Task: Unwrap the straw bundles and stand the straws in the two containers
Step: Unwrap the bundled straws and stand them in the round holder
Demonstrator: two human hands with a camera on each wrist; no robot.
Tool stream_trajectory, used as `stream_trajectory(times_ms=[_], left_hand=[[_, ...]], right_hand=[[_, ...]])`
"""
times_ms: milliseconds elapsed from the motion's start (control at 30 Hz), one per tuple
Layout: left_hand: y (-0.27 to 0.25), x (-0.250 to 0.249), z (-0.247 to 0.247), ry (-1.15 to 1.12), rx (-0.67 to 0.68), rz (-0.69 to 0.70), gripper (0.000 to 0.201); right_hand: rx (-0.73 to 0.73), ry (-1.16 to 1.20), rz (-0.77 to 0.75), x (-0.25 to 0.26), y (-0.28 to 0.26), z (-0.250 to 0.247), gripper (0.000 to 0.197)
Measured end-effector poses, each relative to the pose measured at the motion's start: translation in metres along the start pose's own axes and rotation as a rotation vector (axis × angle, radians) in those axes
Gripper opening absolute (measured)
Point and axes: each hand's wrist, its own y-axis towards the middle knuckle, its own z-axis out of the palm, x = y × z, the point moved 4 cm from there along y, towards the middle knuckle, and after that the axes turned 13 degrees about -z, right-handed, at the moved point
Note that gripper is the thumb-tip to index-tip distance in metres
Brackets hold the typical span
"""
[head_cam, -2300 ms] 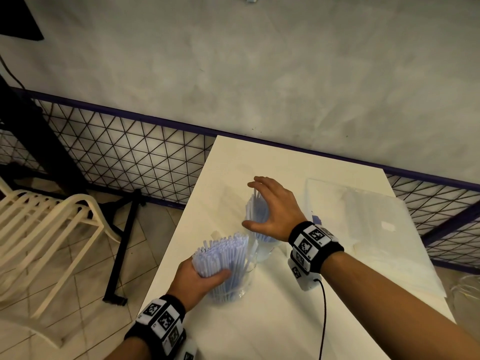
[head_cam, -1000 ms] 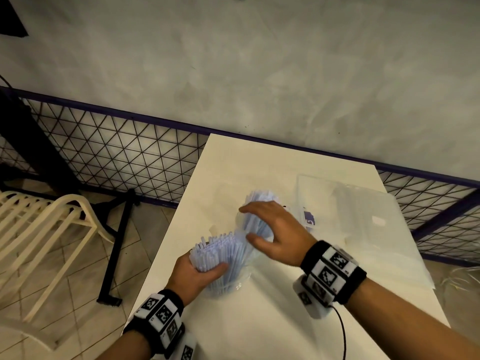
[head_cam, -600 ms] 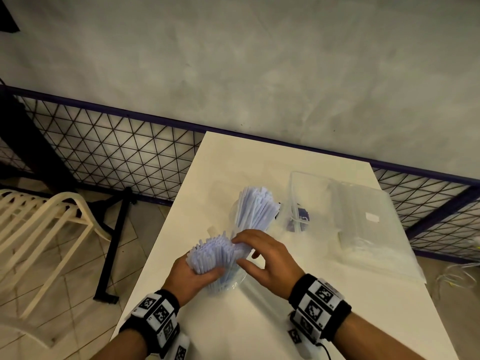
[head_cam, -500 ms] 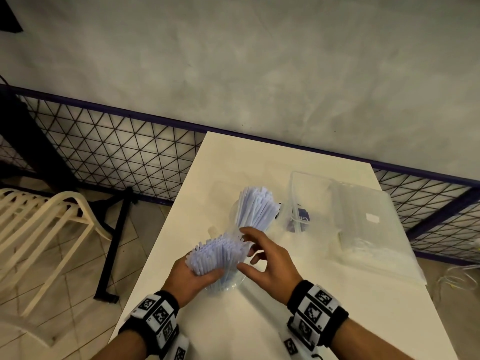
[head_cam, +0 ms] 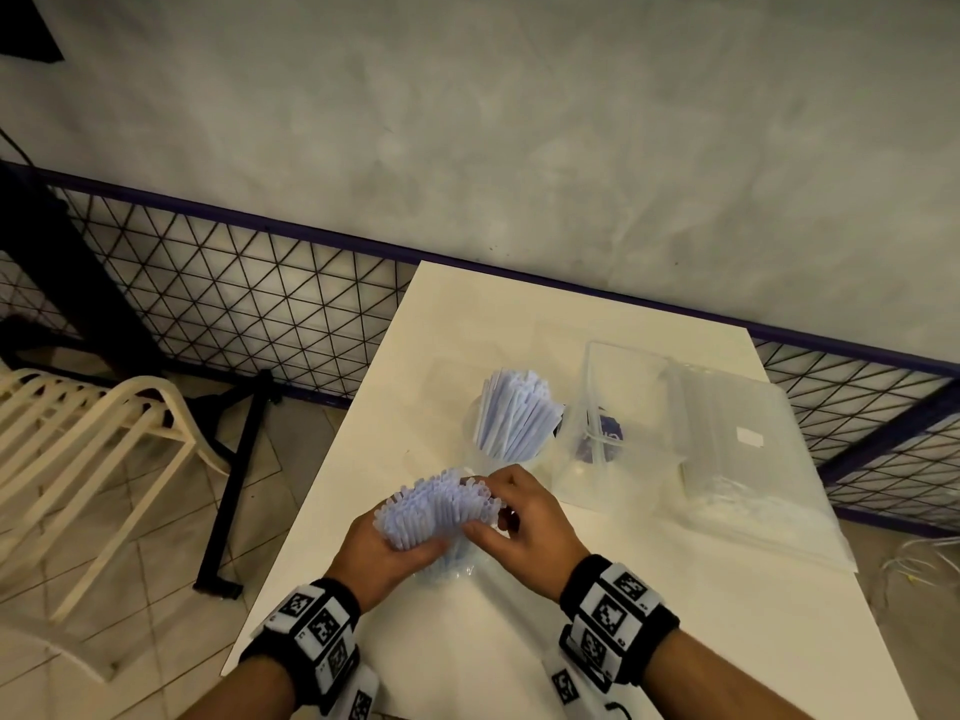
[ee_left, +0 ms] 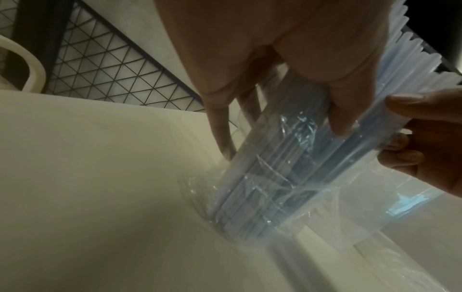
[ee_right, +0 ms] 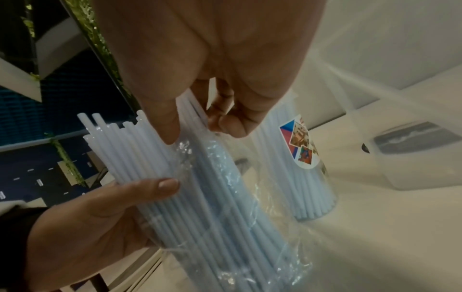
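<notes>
Nearest, the left hand grips a straw bundle standing in the near container, while the right hand pinches its clear wrap. The unwrapping step is underway; next, I judge, the film must slide off upward. Beyond, the far container holds straws; plastic bags lie on the surface.

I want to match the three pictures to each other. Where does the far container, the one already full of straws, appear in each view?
Head: the far container stands at picture centre, just beyond both hands, beside the clear plastic box.
Left wrist: not in it.
Right wrist: right of centre, behind the right hand, with a coloured sticker on it.
Shared landmark: the wrapped straw bundle, held by the left hand.
</notes>
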Motion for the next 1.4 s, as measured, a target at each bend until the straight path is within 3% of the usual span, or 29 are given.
stream_trajectory(times_ms=[133,400,600,733,933,1133,1400], left_hand=[[0.002,0.004,-0.001,-0.025,-0.009,-0.009,0.061],[0.001,0.002,0.001,-0.023,0.010,-0.006,0.061],[-0.001,0.000,0.001,-0.030,0.017,0.003,0.060],[-0.003,-0.002,0.001,-0.009,0.002,-0.011,0.040],[-0.001,-0.006,0.002,0.019,-0.001,-0.005,0.036],[0.000,-0.007,0.001,0.037,-0.009,-0.015,0.033],[-0.003,-0.013,0.001,0.017,0.015,-0.009,0.037]], right_hand=[[0.035,-0.045,-0.016,-0.001,-0.001,-0.003,0.028],[-0.063,-0.149,-0.047,-0.001,0.003,-0.005,0.017],[-0.133,-0.079,-0.046,0.010,0.012,-0.015,0.012],[-0.080,-0.012,-0.018,0.013,0.020,-0.024,0.019],[0.006,-0.068,-0.037,0.020,0.034,-0.040,0.014],[-0.054,-0.081,-0.080,0.044,0.052,-0.073,0.013],[-0.172,0.079,-0.097,0.076,0.093,-0.146,0.005]])
